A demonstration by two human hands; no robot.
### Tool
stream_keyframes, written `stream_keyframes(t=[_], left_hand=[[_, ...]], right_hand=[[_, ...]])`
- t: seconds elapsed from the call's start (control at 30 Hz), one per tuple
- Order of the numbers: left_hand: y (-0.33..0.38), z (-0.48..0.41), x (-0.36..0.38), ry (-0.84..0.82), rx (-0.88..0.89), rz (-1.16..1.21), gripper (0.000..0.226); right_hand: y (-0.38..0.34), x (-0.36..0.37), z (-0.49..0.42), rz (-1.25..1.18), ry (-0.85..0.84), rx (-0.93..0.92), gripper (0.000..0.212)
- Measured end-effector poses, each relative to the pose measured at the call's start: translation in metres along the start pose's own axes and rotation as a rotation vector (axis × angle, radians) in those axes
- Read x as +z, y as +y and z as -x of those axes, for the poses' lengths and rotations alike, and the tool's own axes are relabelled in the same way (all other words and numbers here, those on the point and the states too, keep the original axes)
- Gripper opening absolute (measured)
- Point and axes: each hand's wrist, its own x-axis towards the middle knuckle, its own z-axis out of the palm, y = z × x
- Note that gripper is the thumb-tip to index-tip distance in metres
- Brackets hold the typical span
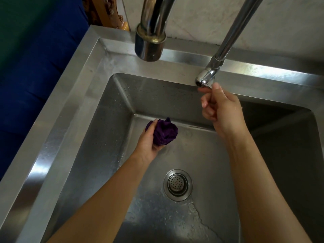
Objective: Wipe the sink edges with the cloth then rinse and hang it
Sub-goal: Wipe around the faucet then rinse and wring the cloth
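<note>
No lettering, label or number can be read on the sink [52, 137], cloth [164, 132] or tap [205, 79].

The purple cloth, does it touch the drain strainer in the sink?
Apart. The head view shows the cloth bunched in the left hand, with bare sink floor between it and the drain strainer.

blue upholstery [26, 88] at far left, carved wooden piece [105, 13] beside it, marbled wall [201, 18] behind
</note>
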Motion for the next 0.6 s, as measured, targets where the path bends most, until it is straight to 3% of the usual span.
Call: stream_keyframes(t=[0.13, 0.23, 0.3, 0.37, 0.43, 0.5, 0.6], left_hand=[[0.000, 0.001, 0.002, 0.037, 0.006, -0.033, 0.039], [0.003, 0.002, 0.003, 0.049, -0.028, -0.040, 0.032], [0.004, 0.001, 0.003, 0.055, -0.069, -0.070, 0.035], [0.001, -0.002, 0.002, 0.060, -0.092, -0.172, 0.039], [-0.008, -0.003, 0.002, 0.067, -0.094, -0.278, 0.040], [-0.017, -0.002, 0.002, 0.096, -0.090, -0.328, 0.040], [-0.028, 0.000, 0.005, 0.159, -0.081, -0.317, 0.041]], right_hand=[[0.010, -0.003, -0.005, -0.074, -0.042, -0.032, 0.040], [0.028, 0.003, -0.004, -0.039, -0.011, -0.049, 0.049], [0.059, 0.005, 0.005, 0.266, -0.027, -0.220, 0.047], [0.098, 0.006, 0.016, 0.731, -0.196, -0.438, 0.053], [0.127, 0.009, 0.021, 1.005, -0.397, -0.487, 0.059], [0.141, 0.013, 0.022, 1.067, -0.446, -0.475, 0.057], [0.153, 0.011, 0.020, 1.041, -0.297, -0.594, 0.050]])
